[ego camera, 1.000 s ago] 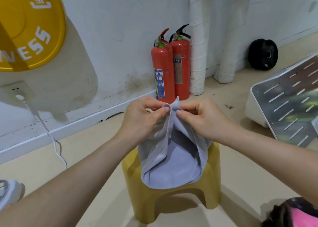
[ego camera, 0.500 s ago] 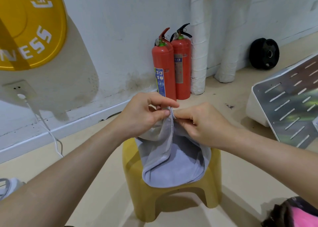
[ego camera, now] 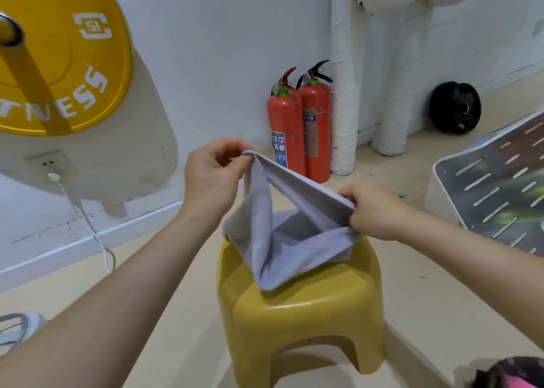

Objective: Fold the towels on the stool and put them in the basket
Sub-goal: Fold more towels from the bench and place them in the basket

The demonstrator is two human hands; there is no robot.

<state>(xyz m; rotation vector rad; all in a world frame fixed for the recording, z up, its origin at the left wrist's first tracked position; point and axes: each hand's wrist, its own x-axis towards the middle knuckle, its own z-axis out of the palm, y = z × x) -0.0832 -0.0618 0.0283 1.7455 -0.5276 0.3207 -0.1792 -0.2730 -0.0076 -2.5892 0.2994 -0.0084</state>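
Beige floor, scuffed white wall, two red fire extinguishers at twelve o'clock beyond the glossy yellow plastic stool. Soft grey towel hangs above the seat, its lowest fold down on it. Left hand pinches a corner at ten o'clock, right hand grips the edge at two o'clock. A white slotted panel at three o'clock is cut off and hard to identify.

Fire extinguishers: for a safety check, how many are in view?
2. One red extinguisher stands by the wall beyond the stool; the second extinguisher is right of it, beside the white wrapped pipe. No others show.
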